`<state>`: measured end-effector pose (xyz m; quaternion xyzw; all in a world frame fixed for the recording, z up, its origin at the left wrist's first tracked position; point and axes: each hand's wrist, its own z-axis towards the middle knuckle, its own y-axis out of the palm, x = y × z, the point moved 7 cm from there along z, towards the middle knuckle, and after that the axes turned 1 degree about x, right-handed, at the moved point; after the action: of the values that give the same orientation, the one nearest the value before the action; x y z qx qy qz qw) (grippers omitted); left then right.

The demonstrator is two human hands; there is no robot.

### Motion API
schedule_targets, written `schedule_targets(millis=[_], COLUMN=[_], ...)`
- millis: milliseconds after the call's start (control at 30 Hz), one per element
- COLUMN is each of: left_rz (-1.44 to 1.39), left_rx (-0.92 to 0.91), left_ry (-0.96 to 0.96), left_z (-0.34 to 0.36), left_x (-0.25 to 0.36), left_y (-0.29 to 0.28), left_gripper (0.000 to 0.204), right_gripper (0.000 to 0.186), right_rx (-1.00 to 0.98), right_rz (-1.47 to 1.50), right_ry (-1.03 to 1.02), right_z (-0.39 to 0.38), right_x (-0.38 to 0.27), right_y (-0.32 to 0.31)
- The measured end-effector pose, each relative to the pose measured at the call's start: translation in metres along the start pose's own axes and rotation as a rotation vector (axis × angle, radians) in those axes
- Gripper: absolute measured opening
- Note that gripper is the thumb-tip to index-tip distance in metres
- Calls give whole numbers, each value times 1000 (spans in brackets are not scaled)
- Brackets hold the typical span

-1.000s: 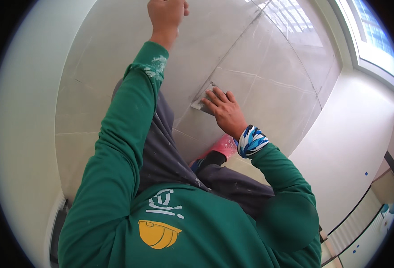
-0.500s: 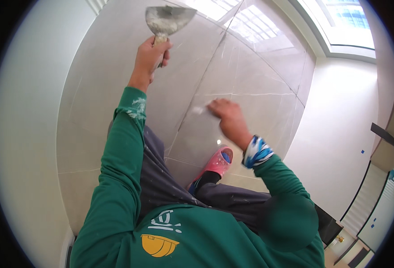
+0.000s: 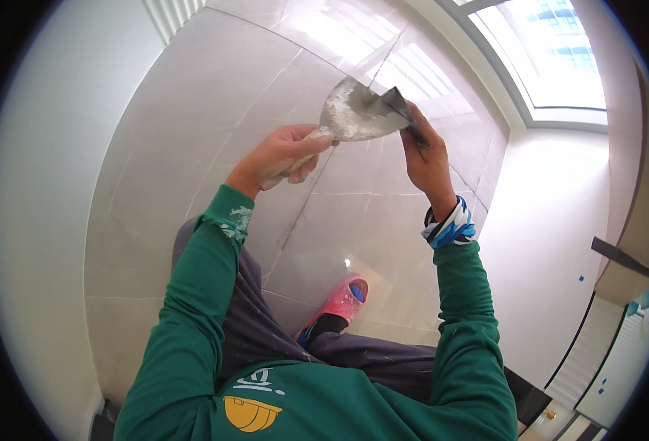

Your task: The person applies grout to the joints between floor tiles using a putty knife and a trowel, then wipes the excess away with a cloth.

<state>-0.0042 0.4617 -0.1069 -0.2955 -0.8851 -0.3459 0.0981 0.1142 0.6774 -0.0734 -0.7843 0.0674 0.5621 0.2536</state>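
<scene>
My left hand (image 3: 288, 156) is closed around the light-coloured handle of a wide putty knife (image 3: 361, 121). Its metal blade faces up and to the right, smeared with pale putty and grey paste. At the far edge of the blade, my right hand (image 3: 429, 151) pinches a flat dark-grey scraper-like piece (image 3: 396, 101) between thumb and fingers. That piece meets or overlaps the blade's right corner; its exact kind is hard to make out. Both tools are in the air above the tiled floor (image 3: 266, 242).
Pale walls (image 3: 52, 184) rise at the left and at the right, the right one below a bright window (image 3: 560, 59). My foot in a pink clog (image 3: 344, 300) rests on the tiles. Dark panels and furniture (image 3: 526, 397) stand at the lower right.
My left hand has brought the putty knife down and to the right, turning its blade. My right hand has moved up and right to meet the blade with the dark-grey piece.
</scene>
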Motion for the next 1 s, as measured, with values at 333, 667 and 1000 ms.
schedule_targets(millis=[333, 667, 1000], left_rz=[51, 133, 128], left_rx=[-277, -69, -118], left_ry=[-175, -38, -16], left_z=[9, 31, 30], left_x=[-17, 7, 7], left_y=[-27, -47, -34], left_gripper=[34, 28, 26], right_gripper=[66, 64, 47], right_rx=[-137, -157, -248], right_rz=[-441, -738, -983], right_ry=[321, 808, 924], right_z=[-84, -92, -92], right_x=[11, 125, 147], right_y=[8, 8, 18])
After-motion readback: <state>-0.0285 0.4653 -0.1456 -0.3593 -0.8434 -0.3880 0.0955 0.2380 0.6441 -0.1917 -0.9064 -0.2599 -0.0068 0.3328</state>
